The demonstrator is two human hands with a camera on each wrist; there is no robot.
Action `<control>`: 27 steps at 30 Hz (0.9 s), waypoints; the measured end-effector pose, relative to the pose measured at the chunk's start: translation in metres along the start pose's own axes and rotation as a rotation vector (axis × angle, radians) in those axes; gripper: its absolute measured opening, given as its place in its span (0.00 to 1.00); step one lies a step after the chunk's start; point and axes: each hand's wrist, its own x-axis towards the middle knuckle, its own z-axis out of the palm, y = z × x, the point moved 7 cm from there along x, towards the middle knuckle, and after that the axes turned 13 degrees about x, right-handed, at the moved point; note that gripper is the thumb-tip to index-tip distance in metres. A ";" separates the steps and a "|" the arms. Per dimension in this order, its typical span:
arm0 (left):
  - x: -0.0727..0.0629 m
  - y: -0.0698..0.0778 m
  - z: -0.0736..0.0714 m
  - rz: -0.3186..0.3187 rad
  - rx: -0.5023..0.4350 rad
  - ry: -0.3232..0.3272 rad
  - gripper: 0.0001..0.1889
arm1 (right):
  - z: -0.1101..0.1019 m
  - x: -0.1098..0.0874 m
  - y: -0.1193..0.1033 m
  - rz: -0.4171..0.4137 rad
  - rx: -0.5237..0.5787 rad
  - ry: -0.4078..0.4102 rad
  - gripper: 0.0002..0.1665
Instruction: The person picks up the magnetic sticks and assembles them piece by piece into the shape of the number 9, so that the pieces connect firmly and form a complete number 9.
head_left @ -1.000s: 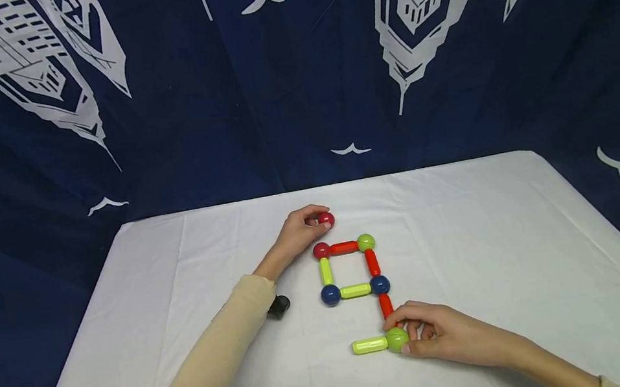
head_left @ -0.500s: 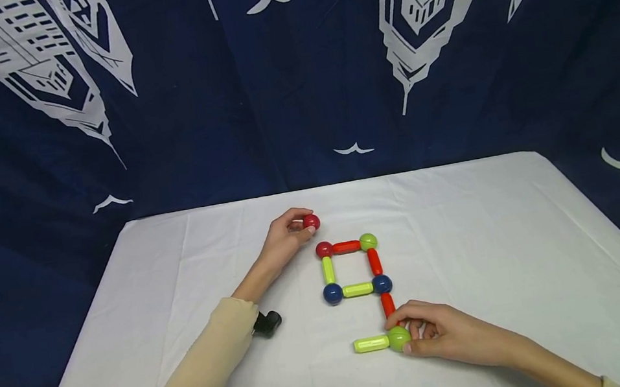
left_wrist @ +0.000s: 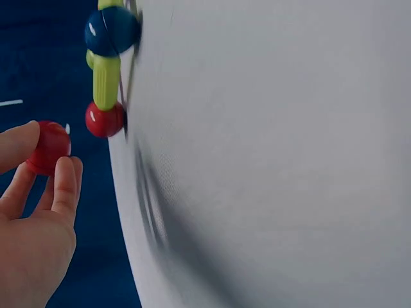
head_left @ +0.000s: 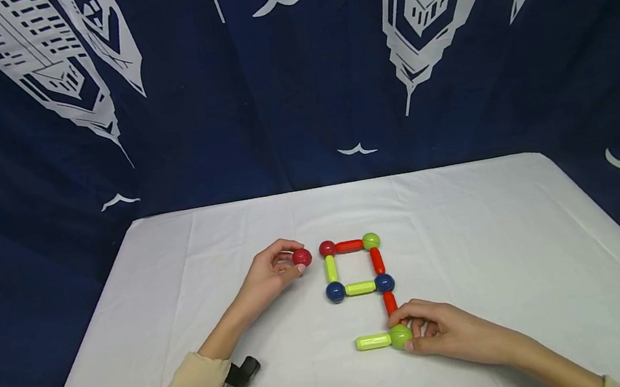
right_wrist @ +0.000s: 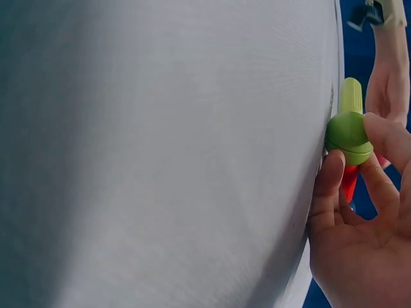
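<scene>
A loose red ball (head_left: 302, 257) is pinched between thumb and fingers of my left hand (head_left: 264, 274), left of a joined figure of balls and rods. The figure's square has a red ball (head_left: 327, 248), a green ball (head_left: 371, 241) and two blue balls at its corners, linked by red and yellow-green rods. From the right blue ball (head_left: 384, 282) a red rod (head_left: 390, 302) runs down to a larger green ball (head_left: 401, 336), which bears a yellow-green rod (head_left: 373, 341) pointing left. My right hand (head_left: 452, 335) grips that green ball, as the right wrist view also shows.
A white cloth (head_left: 497, 228) covers the table. Behind its far edge hangs a dark blue curtain (head_left: 296, 90) with white printed buildings and birds. A black wrist camera (head_left: 243, 372) sits by the left cuff.
My left hand has moved left and then nearer to me with the red ball, from behind the square to its left side. The right hand keeps its grip on the green ball.
</scene>
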 end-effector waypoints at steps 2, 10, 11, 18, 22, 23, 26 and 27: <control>-0.010 0.000 0.002 0.006 0.000 -0.020 0.18 | 0.000 0.000 0.000 0.000 0.002 -0.001 0.19; -0.044 -0.003 0.018 0.047 0.003 -0.170 0.16 | -0.001 0.002 -0.001 -0.005 0.008 -0.003 0.19; -0.048 -0.003 0.021 0.048 0.015 -0.195 0.16 | -0.001 0.002 -0.001 -0.004 0.007 -0.003 0.19; -0.064 -0.004 0.048 0.066 0.056 -0.330 0.15 | -0.001 0.002 0.000 0.016 0.011 -0.002 0.19; -0.069 -0.004 0.061 0.061 0.048 -0.373 0.14 | 0.000 0.003 0.001 0.022 0.018 0.001 0.19; -0.070 -0.003 0.064 0.059 0.044 -0.382 0.14 | 0.000 0.003 0.001 0.021 0.017 0.001 0.19; -0.072 -0.001 0.071 0.053 0.038 -0.404 0.15 | 0.000 0.004 0.001 0.019 0.018 -0.001 0.19; -0.073 0.000 0.073 0.048 0.038 -0.409 0.15 | 0.001 0.004 0.001 0.020 0.020 -0.001 0.19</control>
